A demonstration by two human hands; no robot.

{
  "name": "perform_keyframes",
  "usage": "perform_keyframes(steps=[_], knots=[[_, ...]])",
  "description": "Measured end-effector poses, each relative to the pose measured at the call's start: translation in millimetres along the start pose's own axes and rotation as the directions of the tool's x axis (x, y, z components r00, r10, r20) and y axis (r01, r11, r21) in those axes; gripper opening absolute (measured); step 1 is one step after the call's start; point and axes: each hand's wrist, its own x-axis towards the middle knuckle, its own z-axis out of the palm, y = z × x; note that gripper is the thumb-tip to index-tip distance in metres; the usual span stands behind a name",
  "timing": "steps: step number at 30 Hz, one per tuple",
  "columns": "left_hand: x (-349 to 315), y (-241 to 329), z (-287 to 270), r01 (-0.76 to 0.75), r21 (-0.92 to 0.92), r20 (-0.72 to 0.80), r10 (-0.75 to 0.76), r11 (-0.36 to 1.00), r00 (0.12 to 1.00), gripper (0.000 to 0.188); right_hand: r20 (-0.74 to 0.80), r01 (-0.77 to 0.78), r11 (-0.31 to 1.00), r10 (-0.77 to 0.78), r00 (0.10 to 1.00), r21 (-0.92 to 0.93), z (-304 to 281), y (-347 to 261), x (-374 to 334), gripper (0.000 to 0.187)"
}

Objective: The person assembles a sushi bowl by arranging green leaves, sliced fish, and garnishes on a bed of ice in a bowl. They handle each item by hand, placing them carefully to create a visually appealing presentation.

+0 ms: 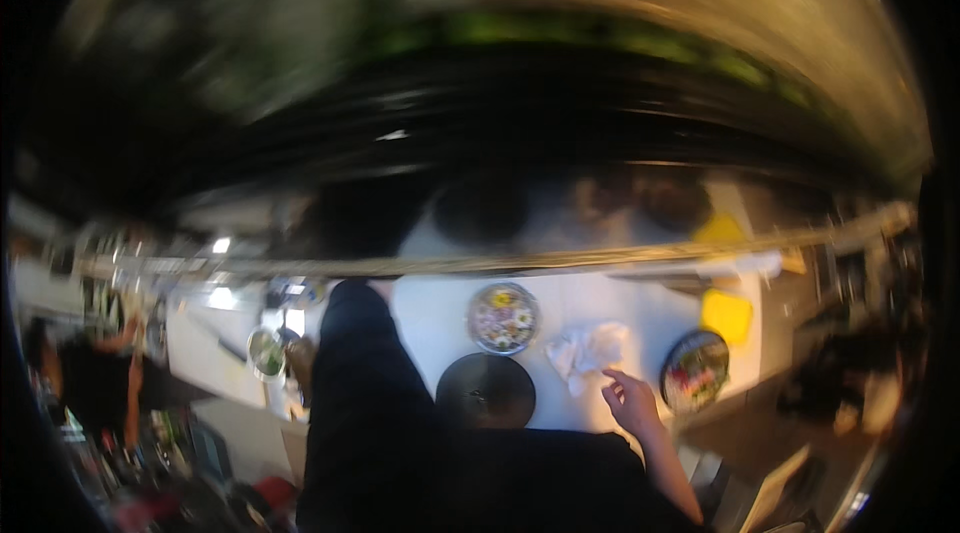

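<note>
Across a smooth white counter (432,315), a crumpled, soft-looking white cloth or paper (590,345) lies in loose folds, just beyond the fingertips of the person's right hand (632,403). Those fingers are bent, the index reaching toward the near edge of the folds; blur hides whether it touches them, and I cannot tell whether the narrow curl of the grip holds anything. On the other side, a matte black sleeve (352,353) stretches forward, and only a sliver of the left hand (381,287) shows past its cuff, so its grip cannot be told. Left of the cloth stands a round, shiny-rimmed container of white, yellow and pinkish flowers (503,316), with a dark, round, flat-looking plate (486,391) just nearer the body. To the right of the hand sits a round black dish of red and green food (694,373), just beside a bright yellow, roughly square item (727,317). Farther left, a round metal-looking bowl with greens (266,353) rests on a pale surface.
</note>
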Motion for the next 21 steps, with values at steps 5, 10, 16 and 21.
perform_keyframes(steps=[5, 10, 16, 21], knots=[[33.0, 10.3, 5.5, -0.11, -0.114, -0.03, 0.107, 0.987, 0.994, 0.038, 0.062, -0.032, 0.999, 0.034, 0.997, -0.043, 0.8, 0.0, -15.0, 0.041], [22.2, 91.9, -10.3, -0.195, -0.575, -0.029, 0.218, 0.795, 0.975, 0.038, 0.018, 0.041, 0.996, -0.039, 0.999, -0.079, 19.0, -2.0, -13.4, 0.037], [-77.8, 144.5, -77.7, -0.027, -0.984, 0.031, 0.316, 0.177, 0.948, 0.037, -0.195, 0.295, 0.934, -0.257, 0.946, 0.2, 18.6, -0.6, 9.8, 0.036], [-299.7, 210.9, -98.0, 0.013, -0.991, 0.113, 0.759, 0.137, 0.641, 0.025, -0.1, 0.121, 0.387, -0.073, 0.992, 0.914, -51.4, -30.6, 7.3, 0.035]])
